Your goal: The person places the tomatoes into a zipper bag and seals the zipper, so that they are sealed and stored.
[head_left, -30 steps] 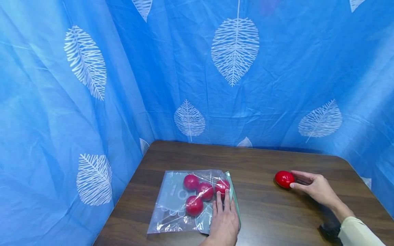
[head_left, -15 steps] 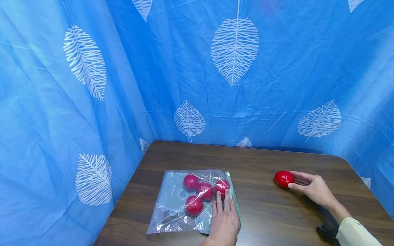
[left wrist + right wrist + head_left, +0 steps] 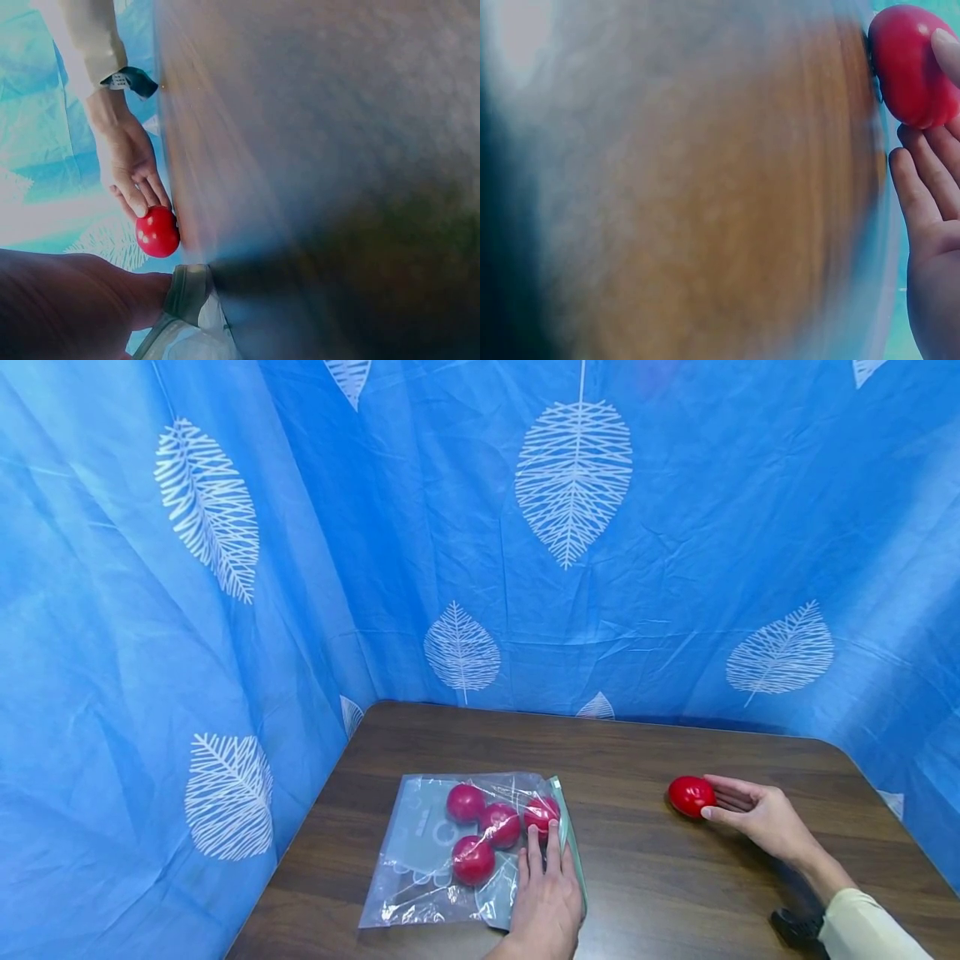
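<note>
In the head view, my left hand [image 3: 546,893] rests on the right part of a clear zip bag [image 3: 397,889], fingers straight. Its fingertips touch the bag over a red ball [image 3: 542,810]. Several red balls [image 3: 473,860] lie inside the bag. Farther right, my right hand [image 3: 768,828] pinches a glossy red tomato-like ball [image 3: 692,797] between thumb and fingers, at the table surface. The left wrist view shows that ball [image 3: 157,234] at the right hand's fingertips. In the right wrist view, the thumb lies on the ball [image 3: 907,64], which looks slightly lobed.
Everything stands on a dark brown wooden table [image 3: 622,752] with rounded far corners. A blue curtain [image 3: 660,568] with white leaf prints hangs behind it and at its sides. A black band [image 3: 798,927] is at the right wrist. The bag has a green zip edge [image 3: 573,852].
My right hand and its ball have shifted very slightly left since one second ago. The left hand and the bag stay as they were.
</note>
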`<state>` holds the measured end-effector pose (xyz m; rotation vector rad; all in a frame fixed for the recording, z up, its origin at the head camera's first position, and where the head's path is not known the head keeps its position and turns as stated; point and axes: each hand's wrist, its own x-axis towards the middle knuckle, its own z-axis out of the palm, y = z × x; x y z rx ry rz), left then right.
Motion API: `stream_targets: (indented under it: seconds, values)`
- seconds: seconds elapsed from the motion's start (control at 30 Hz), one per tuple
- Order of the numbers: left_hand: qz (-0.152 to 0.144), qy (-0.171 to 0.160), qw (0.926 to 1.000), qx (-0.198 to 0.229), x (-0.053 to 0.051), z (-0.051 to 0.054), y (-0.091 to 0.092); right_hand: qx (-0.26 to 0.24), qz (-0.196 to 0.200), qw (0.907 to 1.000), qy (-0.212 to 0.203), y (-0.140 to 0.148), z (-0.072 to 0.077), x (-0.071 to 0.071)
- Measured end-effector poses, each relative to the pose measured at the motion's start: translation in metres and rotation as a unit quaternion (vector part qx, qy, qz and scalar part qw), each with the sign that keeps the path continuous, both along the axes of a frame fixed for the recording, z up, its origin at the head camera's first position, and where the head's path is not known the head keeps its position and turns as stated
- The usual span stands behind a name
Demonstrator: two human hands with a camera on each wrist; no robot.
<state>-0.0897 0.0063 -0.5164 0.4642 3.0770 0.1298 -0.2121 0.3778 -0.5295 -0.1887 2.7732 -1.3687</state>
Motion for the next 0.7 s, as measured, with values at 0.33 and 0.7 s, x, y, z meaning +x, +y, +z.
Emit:
stream_targets:
  seconds: [0.33,0.7]
  values:
    - [-0.005,0.012,0.9999,0.001,0.001,0.001,-0.001,-0.007,0.003,0.9999,-0.007,-0.002,0.002,0.000]
    - [-0.001,0.008,1.0000,0.006,0.002,0.002,0.000,-0.051,0.028,0.9982,-0.014,-0.013,0.011,0.005]
